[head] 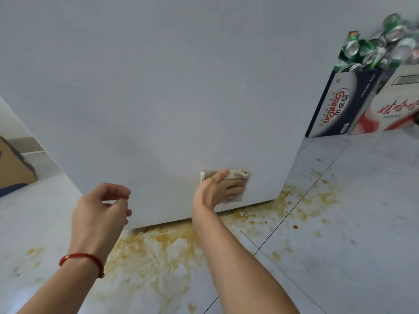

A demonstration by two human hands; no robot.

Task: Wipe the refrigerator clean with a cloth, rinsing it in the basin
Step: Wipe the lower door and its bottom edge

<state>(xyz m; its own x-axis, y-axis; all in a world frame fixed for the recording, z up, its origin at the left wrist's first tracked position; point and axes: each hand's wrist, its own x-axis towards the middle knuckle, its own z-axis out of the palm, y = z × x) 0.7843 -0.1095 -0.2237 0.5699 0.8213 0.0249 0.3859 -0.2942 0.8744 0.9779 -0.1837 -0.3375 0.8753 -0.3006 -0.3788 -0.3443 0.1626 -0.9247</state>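
while the right hand (218, 189) presses the cloth (235, 175) flat, fingers spread, low on the refrigerator (158, 87) side near its right corner, the left hand (102, 209) hangs loosely curled, empty. wiping is underway; next likely rinsing, basin unseen.

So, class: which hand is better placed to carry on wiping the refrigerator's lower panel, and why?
The right hand: it already presses the cloth flat against the refrigerator. The left hand holds nothing, fingers loosely curled.

Cloth (235, 177) low on refrigerator (158, 87); boxes (340, 103) right, cans (374, 48) inside.
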